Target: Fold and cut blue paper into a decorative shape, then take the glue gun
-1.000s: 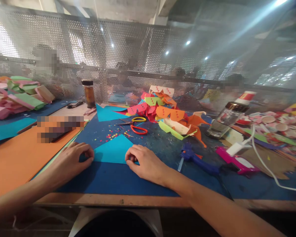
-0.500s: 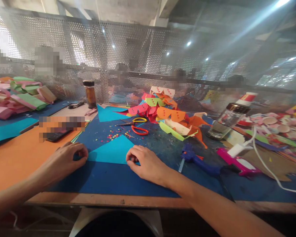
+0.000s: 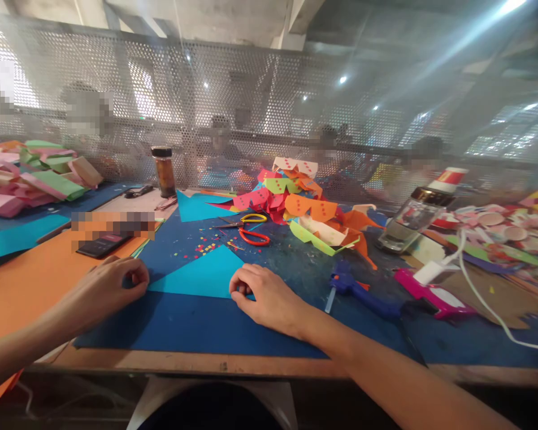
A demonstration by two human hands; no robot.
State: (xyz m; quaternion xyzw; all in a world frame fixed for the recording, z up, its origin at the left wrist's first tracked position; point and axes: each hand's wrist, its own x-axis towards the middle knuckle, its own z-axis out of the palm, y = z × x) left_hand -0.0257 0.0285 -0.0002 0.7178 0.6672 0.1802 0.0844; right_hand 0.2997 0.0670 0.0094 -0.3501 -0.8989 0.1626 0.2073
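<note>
Blue triangular paper (image 3: 197, 278) lies flat on the blue tabletop (image 3: 188, 328) at the lower centre of the frame, between the 2 hands. At its left tip, the left hand (image 3: 114, 283) is loosely curled, thumb beside the point; whether it pinches the paper, I cannot tell. The right hand (image 3: 266, 295) has its fingers curled over the right end, hiding that corner, so its grip cannot be told either.

Uneven pressure from the 2 hands could skew or crease the sheet, and a sideways pull could bend the thin left tip. Tiny coloured scraps (image 3: 201, 246) lie just beyond the upper edge; a slide that way might trap some underneath, and the scissors (image 3: 241, 225) behind could snag the peak. At right of centre, a sweep of the right forearm (image 3: 363, 352) might catch the glue gun (image 3: 367, 295) or its cord.
</note>
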